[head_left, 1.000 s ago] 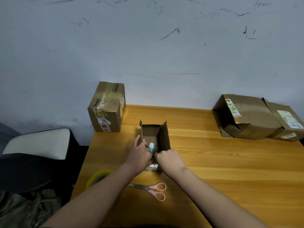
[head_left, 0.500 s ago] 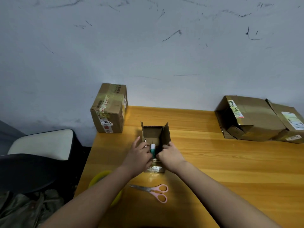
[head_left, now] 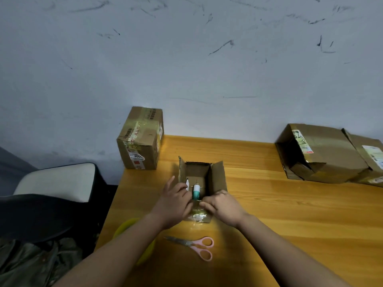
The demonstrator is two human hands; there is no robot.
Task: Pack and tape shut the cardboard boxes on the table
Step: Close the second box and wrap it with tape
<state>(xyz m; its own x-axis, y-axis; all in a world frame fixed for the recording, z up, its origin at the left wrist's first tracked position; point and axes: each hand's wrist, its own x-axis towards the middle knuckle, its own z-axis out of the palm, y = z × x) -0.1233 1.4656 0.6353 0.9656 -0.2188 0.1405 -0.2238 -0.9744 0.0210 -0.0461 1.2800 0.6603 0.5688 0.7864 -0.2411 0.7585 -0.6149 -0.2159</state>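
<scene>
I am seeing the right hand shifting onto the small box's near flap, fingers curling round it, while the left hand keeps gripping the left wall, marker and bottle already packed, so closing comes next.

The near flap and front wall of the small open box are covered by the left hand and the right hand, so the grip on the cardboard cannot be made out. Only the upper ends of a white marker and a teal-and-white tube are seen inside; their lower parts are hidden. The yellow tape roll is mostly concealed under the left forearm. The rightmost carton is cut off by the right edge. Label print on the taped box and the flattened carton is too small to be read.
</scene>
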